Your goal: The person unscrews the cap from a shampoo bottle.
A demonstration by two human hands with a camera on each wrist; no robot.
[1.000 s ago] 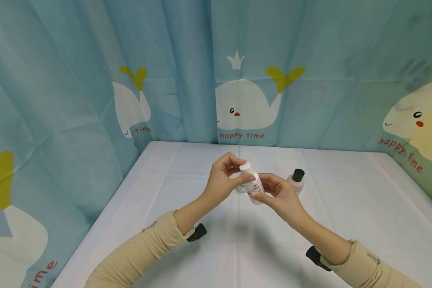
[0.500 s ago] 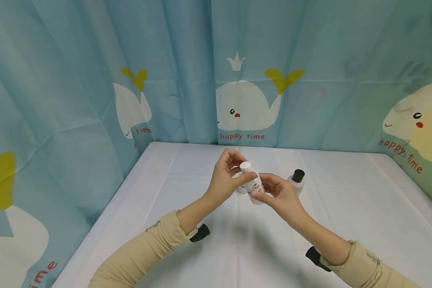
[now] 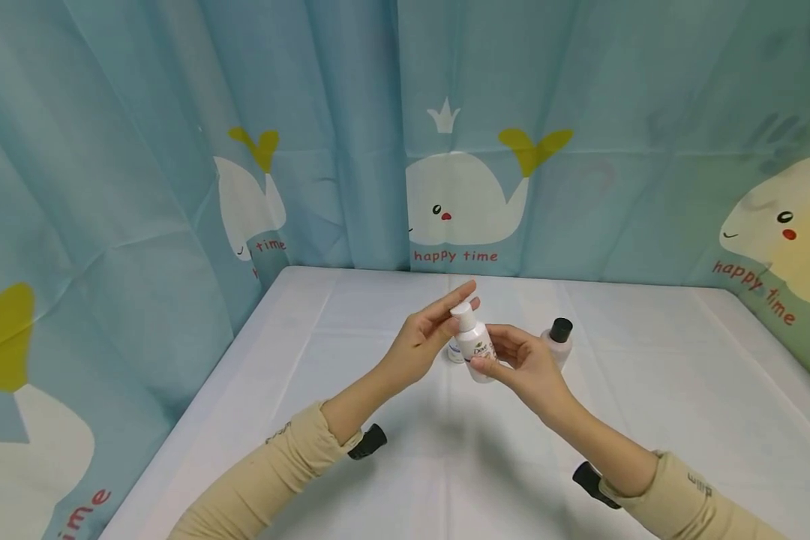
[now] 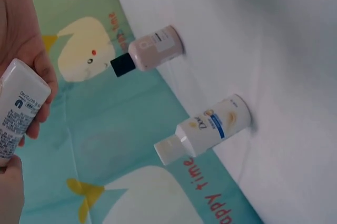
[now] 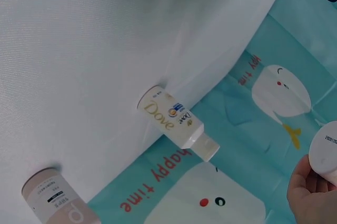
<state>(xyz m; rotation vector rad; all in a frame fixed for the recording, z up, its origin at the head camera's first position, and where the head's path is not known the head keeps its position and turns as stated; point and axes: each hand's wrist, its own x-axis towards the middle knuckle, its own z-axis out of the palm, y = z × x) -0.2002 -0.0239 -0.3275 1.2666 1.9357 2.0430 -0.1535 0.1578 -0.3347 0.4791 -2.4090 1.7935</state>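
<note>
My right hand [image 3: 532,367] grips a small white Dove bottle [image 3: 478,348] round its lower body, holding it tilted above the table. At the bottle's white cap, my left hand [image 3: 415,343] has its fingers stretched out behind, the thumb beside the neck. In the left wrist view, the held bottle [image 4: 21,111] shows printed small text at the left edge, the right hand [image 4: 23,40] around its base end. The right wrist view catches its round white bottom [image 5: 324,153]. Whether the left thumb presses the cap is unclear.
A second white Dove bottle [image 4: 216,126] stands on the white table [image 3: 648,360], mostly hidden behind the hands in the head view. To its right stands a pinkish bottle with a black cap [image 3: 562,330]. A whale-patterned curtain [image 3: 351,135] surrounds the table.
My left fingers have straightened from their pinch around the cap, and the thumb has slid back from the bottle's front. The right hand keeps its hold, nearly still.
</note>
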